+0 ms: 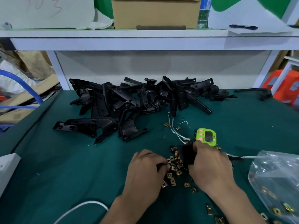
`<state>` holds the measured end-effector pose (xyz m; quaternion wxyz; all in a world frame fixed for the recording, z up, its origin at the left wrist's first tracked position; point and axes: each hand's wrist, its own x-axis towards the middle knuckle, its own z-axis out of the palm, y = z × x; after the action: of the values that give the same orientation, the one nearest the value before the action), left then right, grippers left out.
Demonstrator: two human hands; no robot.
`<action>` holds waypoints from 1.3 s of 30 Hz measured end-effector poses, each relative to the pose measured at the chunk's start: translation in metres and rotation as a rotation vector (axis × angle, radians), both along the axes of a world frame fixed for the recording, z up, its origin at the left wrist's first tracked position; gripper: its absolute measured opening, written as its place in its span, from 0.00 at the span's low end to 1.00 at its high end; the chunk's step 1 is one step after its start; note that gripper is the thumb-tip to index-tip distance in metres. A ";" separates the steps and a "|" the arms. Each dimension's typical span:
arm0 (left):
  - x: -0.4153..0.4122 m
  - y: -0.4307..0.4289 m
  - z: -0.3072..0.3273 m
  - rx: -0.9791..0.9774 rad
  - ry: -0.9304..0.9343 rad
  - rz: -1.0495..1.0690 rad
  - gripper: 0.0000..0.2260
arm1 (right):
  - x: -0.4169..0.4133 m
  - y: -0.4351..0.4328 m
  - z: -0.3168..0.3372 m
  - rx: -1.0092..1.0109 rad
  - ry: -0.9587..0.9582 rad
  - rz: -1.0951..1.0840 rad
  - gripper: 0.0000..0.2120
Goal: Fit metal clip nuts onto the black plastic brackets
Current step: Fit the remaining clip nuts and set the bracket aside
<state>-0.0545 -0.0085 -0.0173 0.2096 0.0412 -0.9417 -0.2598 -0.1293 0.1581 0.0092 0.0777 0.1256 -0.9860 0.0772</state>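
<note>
Forearms reach in from the bottom edge, and both hands meet just right of centre over a scatter of brass-coloured clip nuts [174, 167] on the green mat [64, 159]; the right hand [210, 167] has its fingers and thumb wrapped round one black bracket [186, 155], holding it tilted over the nuts, likely so that an edge faces across to the other hand; the left hand [145, 168] has its fingers curled down at the bracket's near end, but whether they pinch a nut, the plastic or nothing is hidden under the knuckles, so I cannot tell. My reading is that a nut is being pushed on or is about to be; working right over the loose nuts puts the next one within a finger's reach. Toward the upper middle lies the heap of black brackets [137, 97], well apart from the hands, presumably stock waiting its turn; at the lower right a clear plastic bag [275, 175] holds more nuts, with a few spilled just beside it. A green timer [206, 137] sits just above the right hand, face up where a glance can catch it; white string [172, 126] trails from the heap toward it; a white cable [87, 202] curves across the lower left.
</note>
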 end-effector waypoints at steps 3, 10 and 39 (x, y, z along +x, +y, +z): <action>0.000 -0.001 0.005 0.200 -0.035 0.160 0.05 | -0.003 0.001 -0.002 0.022 0.010 0.015 0.10; 0.001 -0.010 0.010 0.331 -0.041 0.162 0.11 | -0.003 -0.001 -0.002 -0.213 0.129 0.090 0.17; 0.002 0.001 0.006 0.059 -0.031 0.039 0.12 | -0.004 -0.001 -0.012 -0.354 -0.026 0.057 0.11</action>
<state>-0.0525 -0.0075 -0.0115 0.1989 0.0697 -0.9358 -0.2827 -0.1329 0.1569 -0.0032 0.0834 0.1368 -0.9539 0.2536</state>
